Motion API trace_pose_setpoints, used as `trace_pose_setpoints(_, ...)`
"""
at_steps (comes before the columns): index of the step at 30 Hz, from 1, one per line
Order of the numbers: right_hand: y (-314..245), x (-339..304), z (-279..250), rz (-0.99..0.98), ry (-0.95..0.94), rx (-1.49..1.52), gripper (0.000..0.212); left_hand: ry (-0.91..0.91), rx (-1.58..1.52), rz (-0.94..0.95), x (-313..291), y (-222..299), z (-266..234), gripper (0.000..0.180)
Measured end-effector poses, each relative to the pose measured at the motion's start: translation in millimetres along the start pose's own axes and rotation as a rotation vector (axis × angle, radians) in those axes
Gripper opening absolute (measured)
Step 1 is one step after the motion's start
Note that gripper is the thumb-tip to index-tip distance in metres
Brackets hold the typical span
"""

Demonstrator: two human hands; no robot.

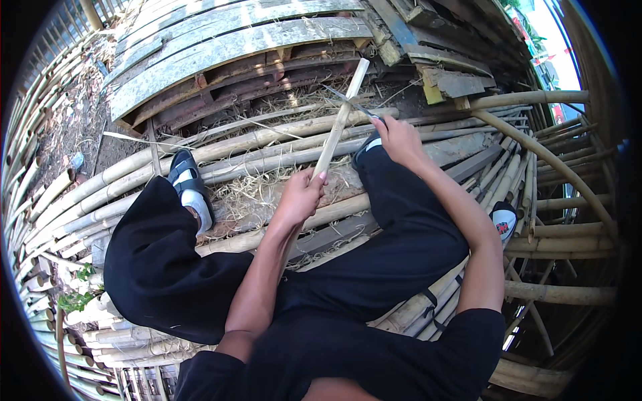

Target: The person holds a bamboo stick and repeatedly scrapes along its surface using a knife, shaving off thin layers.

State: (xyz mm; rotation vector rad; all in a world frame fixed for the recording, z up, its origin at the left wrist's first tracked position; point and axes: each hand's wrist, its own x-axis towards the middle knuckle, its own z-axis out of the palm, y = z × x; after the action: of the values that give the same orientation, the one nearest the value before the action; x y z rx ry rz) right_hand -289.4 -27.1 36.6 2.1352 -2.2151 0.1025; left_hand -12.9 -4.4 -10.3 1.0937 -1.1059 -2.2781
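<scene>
My left hand (301, 196) is closed round the lower part of a long, pale bamboo strip (334, 137). The strip slants up and away from me, its far end pointing at the stacked pallets. In my right hand (401, 142) is the handle of a knife (364, 109), gripped with the fingers wrapped round it. Its narrow blade crosses the strip near the far end and seems to touch it. The lower end of the strip runs behind my left wrist and forearm, where it is partly hidden.
Wooden pallets (241, 41) are stacked ahead. Long bamboo poles (254, 139) lie across the ground by my sandalled feet, with curly shavings (257, 194) among them. A bamboo framework (558, 250) stands at the right. Cut poles (47, 321) are piled at the left.
</scene>
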Motion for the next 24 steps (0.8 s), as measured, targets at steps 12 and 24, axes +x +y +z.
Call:
trace_pose_setpoints(12,-77,-26,-25,-0.420,-0.258,0.255,0.037,0.085,-0.012,-0.002,-13,11,-3,0.022)
trace_pose_setpoints(24,-11,18,-21,0.033,-0.115,-0.006,0.044,0.074,0.200,0.108,1,-11,1,0.023)
